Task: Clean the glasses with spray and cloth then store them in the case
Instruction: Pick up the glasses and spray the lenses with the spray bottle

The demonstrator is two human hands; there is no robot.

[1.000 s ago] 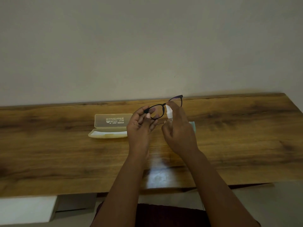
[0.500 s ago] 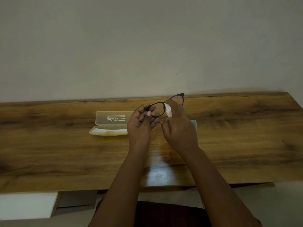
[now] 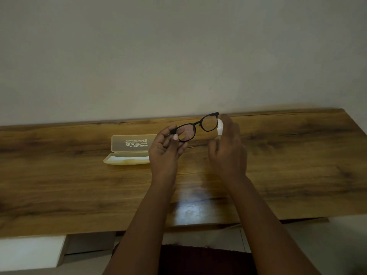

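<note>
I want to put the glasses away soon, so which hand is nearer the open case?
Left. The left hand overlaps the case's right end; the right hand is farther right, past the glasses.

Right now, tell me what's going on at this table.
A person is cleaning a pair of glasses. The left hand pinches one end of the black frame, holding it above the wooden table. The right hand grips a small white spray bottle right beside the other lens. The glasses case lies open on the table, to the left of the hands.
</note>
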